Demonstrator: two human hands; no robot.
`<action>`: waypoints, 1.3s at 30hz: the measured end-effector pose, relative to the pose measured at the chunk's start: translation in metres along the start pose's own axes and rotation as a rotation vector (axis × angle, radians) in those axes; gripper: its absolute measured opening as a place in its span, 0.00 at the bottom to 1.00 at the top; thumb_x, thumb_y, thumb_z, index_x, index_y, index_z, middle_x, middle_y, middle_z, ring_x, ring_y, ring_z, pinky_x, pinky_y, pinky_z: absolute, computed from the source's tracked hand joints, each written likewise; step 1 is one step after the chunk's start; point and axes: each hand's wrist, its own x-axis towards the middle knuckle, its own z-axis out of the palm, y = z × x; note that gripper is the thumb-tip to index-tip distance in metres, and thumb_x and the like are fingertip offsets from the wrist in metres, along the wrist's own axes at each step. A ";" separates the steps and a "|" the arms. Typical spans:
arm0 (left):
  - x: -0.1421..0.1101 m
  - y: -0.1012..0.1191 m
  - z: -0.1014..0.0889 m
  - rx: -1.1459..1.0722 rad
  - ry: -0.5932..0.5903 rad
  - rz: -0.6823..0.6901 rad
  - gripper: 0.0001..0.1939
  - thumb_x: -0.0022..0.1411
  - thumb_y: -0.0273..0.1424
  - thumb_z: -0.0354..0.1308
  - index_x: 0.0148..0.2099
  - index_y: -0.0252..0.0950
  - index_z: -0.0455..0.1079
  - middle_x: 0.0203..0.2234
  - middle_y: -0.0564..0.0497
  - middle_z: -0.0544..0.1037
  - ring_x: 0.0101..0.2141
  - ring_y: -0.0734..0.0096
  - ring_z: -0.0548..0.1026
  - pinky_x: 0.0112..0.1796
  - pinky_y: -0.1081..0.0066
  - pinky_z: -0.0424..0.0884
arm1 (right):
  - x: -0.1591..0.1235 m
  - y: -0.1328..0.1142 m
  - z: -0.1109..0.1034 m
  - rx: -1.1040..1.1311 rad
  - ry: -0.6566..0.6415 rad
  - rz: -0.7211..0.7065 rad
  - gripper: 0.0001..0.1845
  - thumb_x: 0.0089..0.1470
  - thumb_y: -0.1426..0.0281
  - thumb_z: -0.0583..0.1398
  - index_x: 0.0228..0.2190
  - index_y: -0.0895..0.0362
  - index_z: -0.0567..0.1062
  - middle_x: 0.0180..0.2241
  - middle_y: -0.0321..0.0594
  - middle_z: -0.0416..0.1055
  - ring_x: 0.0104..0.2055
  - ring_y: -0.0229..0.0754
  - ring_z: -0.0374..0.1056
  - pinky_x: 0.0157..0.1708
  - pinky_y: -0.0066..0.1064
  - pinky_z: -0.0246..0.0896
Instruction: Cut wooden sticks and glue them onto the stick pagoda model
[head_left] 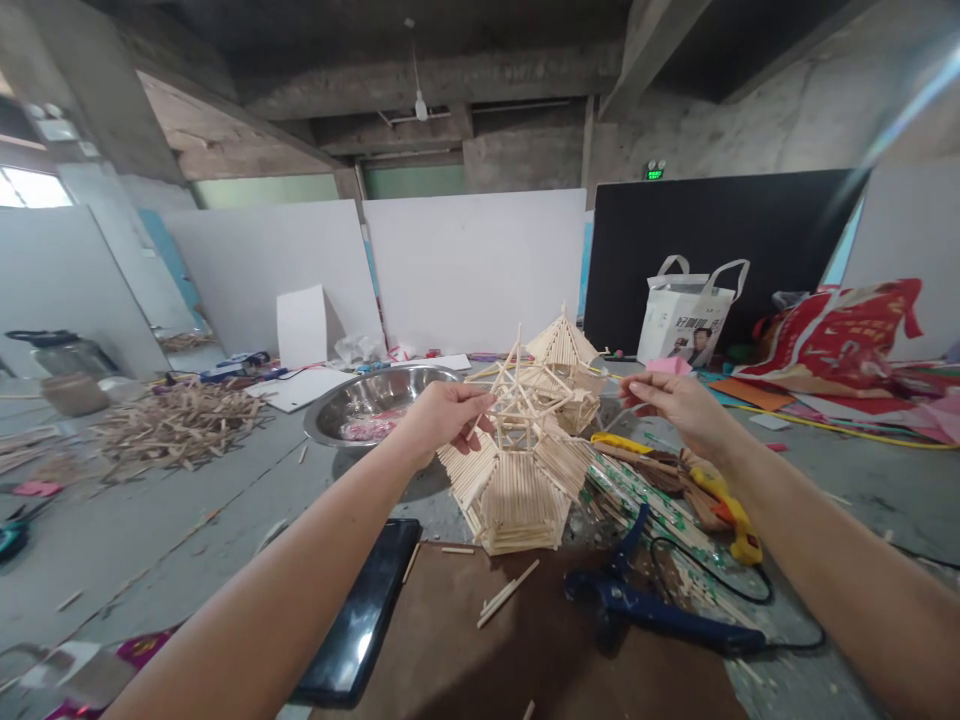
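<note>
A model pavilion built of thin wooden sticks point(525, 490) stands in front of me, with a tiled skirt roof and an open stick frame on top. My left hand point(450, 412) is at the left of that frame, thumb and fingers pinched together; what lies between them is hidden. Right of the model, my right hand point(667, 402) is raised with its fingertips pinched. A faint pale strand seems to hang by those fingertips, too thin to name. Behind the first model is a second one with a pointed stick roof point(564, 345).
A blue glue gun point(667, 615) lies on a brown board point(450, 640) with loose sticks. Beside it are a yellow-handled tool point(727, 510) and stick packets. A black phone point(364, 615), a metal basin point(319, 425) and a stick pile point(176, 420) lie left; a white bag point(682, 315) stands behind.
</note>
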 end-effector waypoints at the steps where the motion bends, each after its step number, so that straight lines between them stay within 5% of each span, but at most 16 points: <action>1: 0.000 0.000 0.000 -0.007 0.000 0.000 0.16 0.47 0.40 0.53 0.35 0.34 0.69 0.19 0.52 0.72 0.14 0.80 0.67 0.13 0.78 0.62 | 0.000 0.002 0.000 -0.001 -0.008 0.002 0.13 0.38 0.61 0.59 0.28 0.56 0.71 0.29 0.37 0.70 0.29 0.35 0.64 0.28 0.27 0.59; 23: -0.001 0.000 0.001 -0.029 0.018 -0.007 0.16 0.46 0.40 0.54 0.35 0.34 0.69 0.19 0.51 0.72 0.13 0.80 0.67 0.13 0.78 0.62 | -0.015 0.003 0.004 -0.024 -0.082 0.005 0.15 0.39 0.59 0.59 0.27 0.57 0.71 0.29 0.38 0.70 0.29 0.36 0.64 0.31 0.30 0.59; 39: -0.001 -0.001 0.001 0.006 0.014 -0.010 0.14 0.49 0.38 0.52 0.36 0.34 0.68 0.19 0.50 0.72 0.14 0.80 0.67 0.14 0.78 0.63 | -0.048 0.034 0.003 0.134 -0.092 0.116 0.14 0.40 0.61 0.59 0.29 0.56 0.71 0.27 0.37 0.70 0.29 0.35 0.63 0.31 0.28 0.58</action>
